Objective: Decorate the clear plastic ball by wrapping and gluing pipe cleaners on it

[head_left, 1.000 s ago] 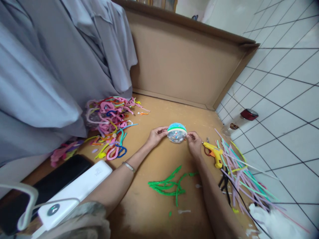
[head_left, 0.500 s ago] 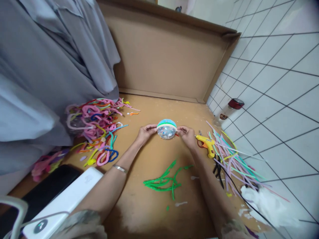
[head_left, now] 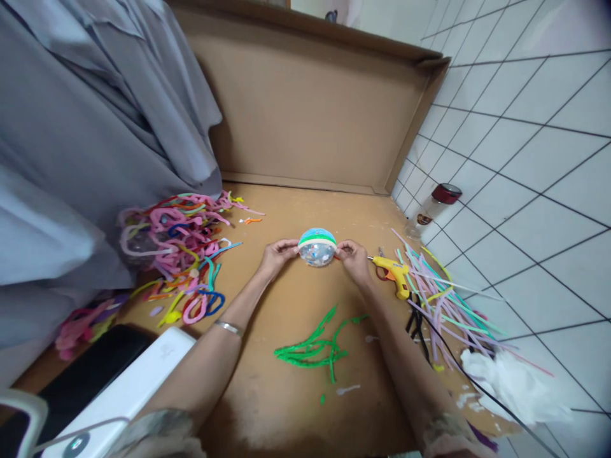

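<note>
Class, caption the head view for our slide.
Left hand and right hand hold a banded round piece, with green strips and a yellow glue gun lying nearby.

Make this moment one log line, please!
left hand: grip on round piece; right hand: grip on its other side; glue gun: beside right hand; green strips: on brown surface

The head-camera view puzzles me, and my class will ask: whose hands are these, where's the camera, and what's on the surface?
No machine here: these are a person's two bare hands. One camera, worn on that person's head, looks forward and down. The left hand and right hand pinch opposite sides of a domed object, banded blue and green above a clear-looking part. On the brown surface lie green strips, a yellow glue gun, a colourful heap of strips leftward and pale strips rightward.
</note>
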`<act>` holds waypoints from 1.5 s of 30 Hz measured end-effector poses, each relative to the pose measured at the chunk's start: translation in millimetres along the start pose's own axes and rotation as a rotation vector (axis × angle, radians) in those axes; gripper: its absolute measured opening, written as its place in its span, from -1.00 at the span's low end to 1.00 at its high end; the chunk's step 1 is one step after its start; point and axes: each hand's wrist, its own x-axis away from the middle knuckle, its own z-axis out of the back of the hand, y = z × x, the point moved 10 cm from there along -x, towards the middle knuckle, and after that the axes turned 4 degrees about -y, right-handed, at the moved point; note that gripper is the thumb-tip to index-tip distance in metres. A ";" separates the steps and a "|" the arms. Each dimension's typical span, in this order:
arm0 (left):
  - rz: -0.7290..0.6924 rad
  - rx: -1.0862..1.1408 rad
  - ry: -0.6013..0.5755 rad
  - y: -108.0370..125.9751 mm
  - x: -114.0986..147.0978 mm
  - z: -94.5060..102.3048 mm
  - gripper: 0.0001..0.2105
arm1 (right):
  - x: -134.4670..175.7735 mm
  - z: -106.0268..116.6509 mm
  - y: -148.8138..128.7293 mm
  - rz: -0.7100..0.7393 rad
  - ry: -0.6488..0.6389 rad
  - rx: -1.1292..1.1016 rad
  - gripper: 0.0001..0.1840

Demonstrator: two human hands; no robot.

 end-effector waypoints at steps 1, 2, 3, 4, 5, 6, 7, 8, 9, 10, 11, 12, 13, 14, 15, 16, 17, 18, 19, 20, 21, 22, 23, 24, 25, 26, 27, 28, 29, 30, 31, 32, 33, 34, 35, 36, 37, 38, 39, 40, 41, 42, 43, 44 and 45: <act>-0.004 -0.001 0.000 0.6 0.3 -0.3 -0.42 | -0.1 0.9 0.1 0.004 0.009 -0.008 -0.81; -0.009 0.001 0.002 1.3 0.5 -0.2 -0.42 | -0.3 1.0 1.1 -0.001 0.008 -0.021 -0.80; -0.011 0.003 0.004 1.7 0.7 -0.2 -0.43 | -0.6 0.3 2.7 -0.015 0.000 -0.037 -0.79; -0.013 0.006 0.005 1.9 0.8 -0.2 -0.43 | -0.8 -0.8 4.3 -0.032 -0.013 -0.050 -0.78; -0.013 0.009 0.005 2.0 0.8 -0.2 -0.44 | -1.0 -1.6 5.6 -0.047 -0.024 -0.058 -0.77; -0.014 0.011 0.003 2.1 0.8 -0.5 -0.45 | -1.2 -2.1 6.2 -0.057 -0.032 -0.061 -0.77; -0.016 0.012 -0.001 2.4 0.7 -0.8 -0.45 | -1.3 -2.3 6.2 -0.063 -0.036 -0.063 -0.76; -0.023 0.012 -0.003 3.1 0.6 -1.0 -0.46 | -1.3 -2.2 6.1 -0.068 -0.036 -0.068 -0.76; -0.033 0.010 -0.005 4.2 0.5 -1.0 -0.47 | -1.3 -1.5 5.8 -0.071 -0.029 -0.075 -0.75; -0.046 0.008 -0.005 5.5 0.4 -0.9 -0.47 | -1.2 -0.6 5.2 -0.071 -0.020 -0.088 -0.74; -0.058 0.007 -0.005 6.5 0.4 -0.8 -0.47 | -1.0 0.1 4.5 -0.069 -0.012 -0.105 -0.73; -0.066 0.010 -0.004 7.2 0.4 -0.6 -0.47 | -0.7 0.5 4.1 -0.070 -0.007 -0.125 -0.72; -0.068 0.015 -0.006 7.4 0.5 -0.5 -0.48 | -0.3 0.5 4.1 -0.075 -0.007 -0.146 -0.71; -0.067 0.022 -0.010 7.1 0.6 -0.7 -0.48 | 0.1 0.0 4.7 -0.084 -0.014 -0.167 -0.71; -0.064 0.027 -0.016 6.9 0.8 -1.1 -0.49 | 0.5 -0.9 5.8 -0.098 -0.025 -0.188 -0.70; -0.063 0.030 -0.024 6.8 0.9 -1.7 -0.49 | 0.9 -1.8 7.5 -0.116 -0.037 -0.207 -0.70; -0.065 0.030 -0.031 7.0 1.0 -2.2 -0.50 | 1.2 -2.4 9.3 -0.134 -0.045 -0.224 -0.69; -0.069 0.027 -0.038 7.5 1.1 -2.8 -0.51 | 1.3 -2.6 11.1 -0.149 -0.049 -0.238 -0.68; -0.071 0.025 -0.044 7.8 1.0 -3.2 -0.51 | 1.4 -2.4 12.9 -0.162 -0.049 -0.249 -0.67; -0.071 0.023 -0.047 7.8 0.8 -3.4 -0.51 | 1.4 -2.2 14.6 -0.174 -0.048 -0.257 -0.66; -0.069 0.022 -0.048 7.6 0.5 -3.3 -0.51 | 1.3 -2.0 16.3 -0.183 -0.046 -0.264 -0.65; -0.067 0.022 -0.045 7.2 0.1 -3.0 -0.51 | 1.2 -2.0 17.8 -0.191 -0.045 -0.270 -0.64; -0.066 0.023 -0.042 6.9 -0.3 -2.7 -0.50 | 1.1 -2.1 18.9 -0.194 -0.045 -0.274 -0.63; -0.066 0.024 -0.040 6.6 -0.6 -2.5 -0.50 | 1.0 -2.4 19.7 -0.194 -0.047 -0.274 -0.63; -0.068 0.025 -0.038 6.6 -0.9 -2.4 -0.50 | 0.9 -3.0 20.2 -0.193 -0.051 -0.271 -0.62; -0.071 0.026 -0.037 6.7 -1.0 -2.5 -0.50 | 0.8 -3.3 20.4 -0.188 -0.054 -0.266 -0.60; -0.074 0.028 -0.037 6.7 -1.0 -2.7 -0.50 | 0.6 -3.4 20.2 -0.180 -0.054 -0.262 -0.59; -0.077 0.032 -0.037 6.7 -0.9 -2.9 -0.51 | 0.4 -3.5 20.1 -0.172 -0.054 -0.262 -0.57; -0.080 0.036 -0.036 6.7 -0.7 -3.1 -0.51 | 0.2 -3.5 20.1 -0.165 -0.050 -0.268 -0.56; -0.083 0.041 -0.034 6.7 -0.5 -3.2 -0.51 | 0.1 -3.4 20.2 -0.161 -0.046 -0.278 -0.54; -0.086 0.046 -0.032 6.8 -0.3 -3.2 -0.52 | 0.0 -3.5 20.3 -0.156 -0.043 -0.288 -0.52; -0.088 0.050 -0.030 6.7 -0.3 -3.2 -0.52 | 0.0 -3.8 20.3 -0.153 -0.043 -0.294 -0.51; -0.088 0.053 -0.029 6.5 -0.3 -3.2 -0.51 | 0.1 -4.3 20.2 -0.149 -0.046 -0.294 -0.51; -0.088 0.056 -0.028 6.2 -0.3 -3.1 -0.51 | 0.3 -4.8 20.0 -0.146 -0.049 -0.289 -0.50; -0.088 0.060 -0.027 6.1 -0.4 -3.0 -0.50 | 0.5 -5.2 19.7 -0.144 -0.052 -0.285 -0.50; -0.090 0.064 -0.025 6.2 -0.6 -2.8 -0.50 | 0.8 -5.7 19.6 -0.146 -0.057 -0.285 -0.51; -0.094 0.068 -0.024 6.5 -0.7 -2.7 -0.50 | 1.2 -6.1 19.9 -0.153 -0.059 -0.290 -0.51; -0.098 0.072 -0.023 6.9 -0.8 -2.7 -0.50 | 1.6 -6.4 20.3 -0.163 -0.060 -0.298 -0.52; -0.102 0.076 -0.022 7.3 -0.9 -2.6 -0.50 | 2.0 -6.5 20.8 -0.173 -0.061 -0.308 -0.53; -0.102 0.080 -0.022 7.3 -1.0 -2.5 -0.51 | 2.3 -6.4 21.2 -0.183 -0.058 -0.317 -0.54; -0.098 0.084 -0.022 6.9 -1.2 -2.4 -0.51 | 2.5 -6.0 21.3 -0.190 -0.053 -0.326 -0.54; -0.092 0.087 -0.021 6.2 -1.4 -2.3 -0.52 | 2.7 -5.3 21.0 -0.191 -0.045 -0.332 -0.55; -0.086 0.092 -0.019 5.3 -1.7 -2.0 -0.52 | 2.8 -4.7 20.3 -0.189 -0.038 -0.337 -0.56; -0.082 0.095 -0.017 4.5 -2.1 -1.7 -0.53 | 2.9 -4.0 19.5 -0.183 -0.032 -0.340 -0.56; -0.079 0.096 -0.017 3.8 -2.6 -1.5 -0.53 | 3.0 -3.5 18.5 -0.175 -0.026 -0.342 -0.56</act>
